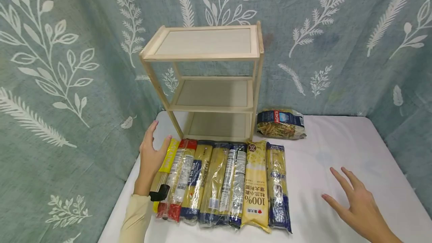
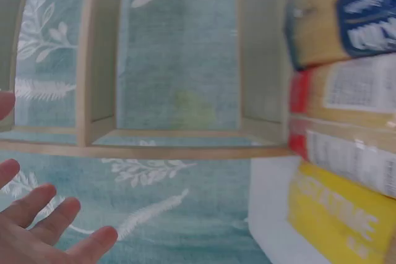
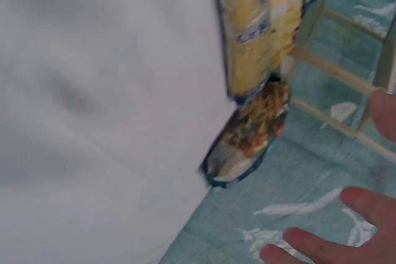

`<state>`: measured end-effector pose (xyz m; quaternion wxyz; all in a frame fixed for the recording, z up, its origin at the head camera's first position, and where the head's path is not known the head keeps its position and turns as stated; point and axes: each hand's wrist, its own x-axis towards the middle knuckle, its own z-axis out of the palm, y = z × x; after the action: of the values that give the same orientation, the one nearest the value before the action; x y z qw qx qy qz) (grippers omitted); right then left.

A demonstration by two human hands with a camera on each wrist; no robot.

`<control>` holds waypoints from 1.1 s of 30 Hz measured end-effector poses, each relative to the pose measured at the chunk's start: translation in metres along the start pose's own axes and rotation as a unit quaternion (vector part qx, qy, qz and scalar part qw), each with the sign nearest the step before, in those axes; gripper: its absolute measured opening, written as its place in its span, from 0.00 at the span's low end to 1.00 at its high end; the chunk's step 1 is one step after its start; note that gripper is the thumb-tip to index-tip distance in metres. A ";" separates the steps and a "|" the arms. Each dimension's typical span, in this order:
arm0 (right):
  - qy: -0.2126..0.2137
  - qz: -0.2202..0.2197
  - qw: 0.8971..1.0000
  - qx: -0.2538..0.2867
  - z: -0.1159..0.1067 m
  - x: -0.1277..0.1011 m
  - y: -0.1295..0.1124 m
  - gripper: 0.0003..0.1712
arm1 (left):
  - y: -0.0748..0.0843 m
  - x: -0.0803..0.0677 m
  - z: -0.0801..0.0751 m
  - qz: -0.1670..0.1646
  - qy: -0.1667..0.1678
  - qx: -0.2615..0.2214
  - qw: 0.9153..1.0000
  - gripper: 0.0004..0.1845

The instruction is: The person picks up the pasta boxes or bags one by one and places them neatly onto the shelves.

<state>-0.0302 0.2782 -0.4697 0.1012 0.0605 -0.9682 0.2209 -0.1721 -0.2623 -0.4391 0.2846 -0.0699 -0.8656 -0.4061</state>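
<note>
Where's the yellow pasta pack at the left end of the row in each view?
Head: yellow pack at lower left, beside the left hand.
Left wrist: bottom right corner, below the red-ended packs.
Right wrist: not in it.
Shared landmark: the wooden shelf, in all three views.

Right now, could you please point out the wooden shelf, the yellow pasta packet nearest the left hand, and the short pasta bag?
wooden shelf [image 1: 206, 41]: head view, top board.
yellow pasta packet [image 1: 170, 156]: head view, upper half.
short pasta bag [image 1: 281, 123]: head view, middle of its front.
</note>
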 end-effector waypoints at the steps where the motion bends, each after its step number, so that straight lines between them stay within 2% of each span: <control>1: -0.007 0.005 1.000 0.000 -0.001 -0.002 -0.004 0.51 | 0.001 0.004 0.000 -0.008 0.002 -0.013 1.000 0.34; 6: -0.066 0.049 0.997 -0.006 0.000 -0.015 -0.020 0.50 | 0.010 0.025 0.005 -0.041 0.004 -0.069 0.997 0.29; 10: -0.100 0.076 0.992 -0.016 0.006 -0.022 -0.030 0.50 | 0.027 0.039 0.007 -0.043 0.005 -0.105 0.994 0.26; 14: -0.099 0.065 0.993 -0.016 0.016 -0.027 -0.037 0.46 | 0.041 0.052 0.003 -0.041 0.015 -0.123 0.991 0.24; 16: -0.098 0.060 0.993 -0.014 0.022 -0.029 -0.042 0.45 | 0.039 0.061 0.002 -0.042 0.024 -0.126 0.991 0.23; 20: -0.098 0.056 0.994 0.003 0.034 -0.031 -0.052 0.43 | 0.022 0.080 0.003 -0.048 0.032 -0.136 0.989 0.23; 23: -0.105 0.058 0.993 0.021 0.040 -0.033 -0.059 0.41 | 0.012 0.090 0.003 -0.053 0.025 -0.143 0.988 0.24; 25: -0.111 0.059 0.991 0.035 0.044 -0.034 -0.062 0.40 | 0.012 0.094 0.003 -0.058 0.015 -0.150 0.987 0.25; 29: -0.139 0.072 0.986 0.061 0.053 -0.035 -0.067 0.41 | 0.027 0.097 0.000 -0.075 -0.011 -0.154 0.985 0.25; 33: -0.157 0.097 0.979 0.082 0.065 -0.036 -0.069 0.42 | 0.036 0.099 0.001 -0.095 -0.030 -0.202 0.974 0.23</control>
<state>0.0054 0.1904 -0.5063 -0.0796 0.0088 -0.9518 0.2962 -0.2422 -0.2485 -0.3611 0.1983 -0.0559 -0.7765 -0.5954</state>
